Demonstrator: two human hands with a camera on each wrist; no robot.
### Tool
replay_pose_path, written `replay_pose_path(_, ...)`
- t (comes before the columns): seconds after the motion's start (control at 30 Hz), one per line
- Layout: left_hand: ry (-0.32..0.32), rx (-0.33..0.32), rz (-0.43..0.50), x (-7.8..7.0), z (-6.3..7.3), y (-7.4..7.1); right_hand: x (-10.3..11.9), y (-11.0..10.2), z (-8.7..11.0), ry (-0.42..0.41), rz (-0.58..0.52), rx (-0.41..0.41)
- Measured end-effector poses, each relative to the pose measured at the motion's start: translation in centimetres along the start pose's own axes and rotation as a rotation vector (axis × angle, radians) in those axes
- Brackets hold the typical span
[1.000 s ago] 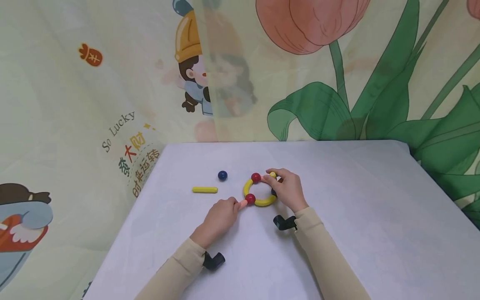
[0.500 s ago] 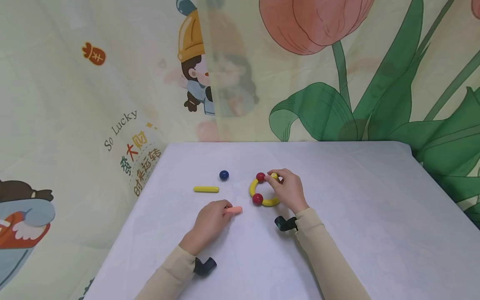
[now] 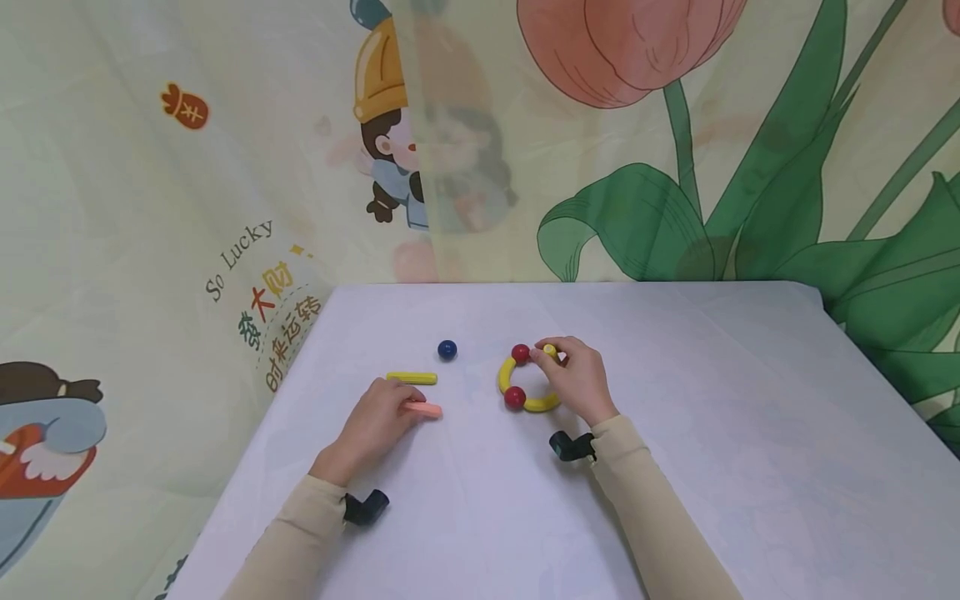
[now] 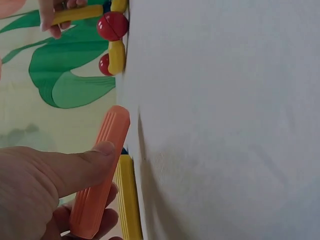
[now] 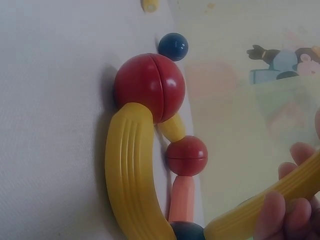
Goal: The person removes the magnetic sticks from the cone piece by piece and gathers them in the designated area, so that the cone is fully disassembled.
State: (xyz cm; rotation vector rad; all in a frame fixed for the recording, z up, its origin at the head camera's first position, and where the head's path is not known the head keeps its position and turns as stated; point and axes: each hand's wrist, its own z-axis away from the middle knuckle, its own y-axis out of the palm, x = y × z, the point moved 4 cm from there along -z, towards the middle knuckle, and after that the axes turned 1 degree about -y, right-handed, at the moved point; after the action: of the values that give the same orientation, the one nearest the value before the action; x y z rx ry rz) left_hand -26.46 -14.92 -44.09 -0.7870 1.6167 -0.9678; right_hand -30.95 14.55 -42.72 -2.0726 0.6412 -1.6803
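Note:
My left hand (image 3: 373, 423) pinches a salmon-pink ridged rod (image 4: 102, 170) between thumb and fingers, just above the table. Beside it lies a straight yellow rod (image 3: 412, 378), and a dark blue ball (image 3: 447, 350) sits farther back. My right hand (image 3: 579, 377) grips a yellow rod (image 5: 240, 215) that slants up from a dark blue ball (image 5: 187, 230) in a ring of joined pieces. In that ring are a curved yellow rod (image 5: 130, 170), two red balls (image 3: 515, 398) and a pink rod (image 5: 182, 199). The right hand covers part of the ring in the head view.
A white-covered table (image 3: 712, 433) carries all the pieces. Behind it hangs a printed curtain (image 3: 465, 150) with flowers and cartoon figures. A black wrist camera (image 3: 366, 507) is worn at the left sleeve, another black camera (image 3: 572, 447) at the right.
My left hand has drawn the pink rod away from the front red ball and carried it left, close to the loose yellow rod. The right hand stays at the ring.

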Motion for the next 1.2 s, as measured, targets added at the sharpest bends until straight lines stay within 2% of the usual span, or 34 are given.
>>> replay_pose_path(0.17,-0.044,0.037,0.023,1.5,-0.7,0.0,-0.1,0.0,-0.1,0.009,-0.003,0.003)
replay_pose_path(0.43,-0.050,0.043,0.001,3.0,-1.4,0.4,-0.1,0.1,-0.1,0.012,-0.012,0.005)
replay_pose_path(0.8,0.005,-0.001,-0.069,2.7,-1.9,0.3,-0.1,0.0,0.0,0.027,-0.025,0.009)
replay_pose_path(1.2,0.008,-0.021,-0.080,2.6,-1.8,0.1,-0.1,-0.1,0.0,0.038,-0.040,0.010)
